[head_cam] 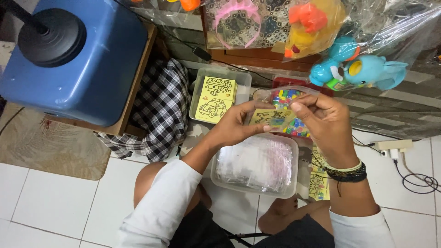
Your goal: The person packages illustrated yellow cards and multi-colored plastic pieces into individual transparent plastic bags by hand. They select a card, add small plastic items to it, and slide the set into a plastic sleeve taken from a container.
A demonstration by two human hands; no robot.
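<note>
Left hand (236, 124): fingers curled, pinching the lower left edge of a small clear plastic bag (282, 108) that holds a yellow picture card with black line drawing (272, 117) and bright multicoloured pieces. Right hand (324, 121): fingertips pinched on the bag's upper right edge; green and black bracelets (345, 171) at the wrist. The bag is held in the air between both hands, above the floor containers. Directly below: a clear plastic tub of stacked empty clear bags (257, 164). Beyond the left hand: a clear tray of yellow cards printed with cartoon cars (216, 98). Left of it: black-and-white checked cloth (161, 108), blue plastic container (78, 59). Upper right: bagged blue elephant toys (367, 69). Floor: white tile (55, 206).
</note>
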